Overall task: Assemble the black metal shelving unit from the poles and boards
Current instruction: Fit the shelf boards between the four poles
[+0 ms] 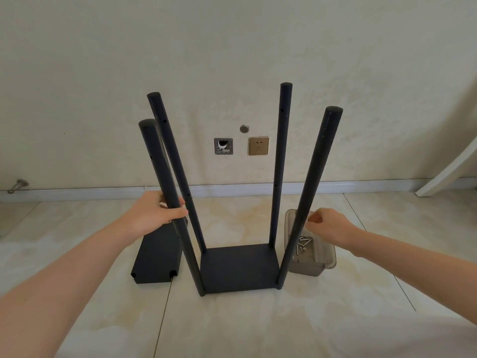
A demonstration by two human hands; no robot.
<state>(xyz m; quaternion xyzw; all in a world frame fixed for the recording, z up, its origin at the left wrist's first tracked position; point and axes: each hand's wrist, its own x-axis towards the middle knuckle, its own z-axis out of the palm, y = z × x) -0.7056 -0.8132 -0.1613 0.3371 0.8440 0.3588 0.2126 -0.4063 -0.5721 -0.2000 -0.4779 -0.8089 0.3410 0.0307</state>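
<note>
The left hand point(154, 215) is gripping the front-left pole point(161, 166), fingers wrapped round it. The right hand point(329, 226) is hovering just beside the front-right pole point(313, 177), fingers curled; whether it is pinching anything cannot be told. Both poles are standing on the board point(238, 267), beside a tray point(327, 264) of screws point(303, 244).

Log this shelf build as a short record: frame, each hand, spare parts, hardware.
frame: four poles standing at the base board corners
left hand: grips front-left pole
right hand: fingers curled, beside front-right pole; contents unclear
spare boards: on floor, left of frame
screws: in grey box, right of frame
</note>
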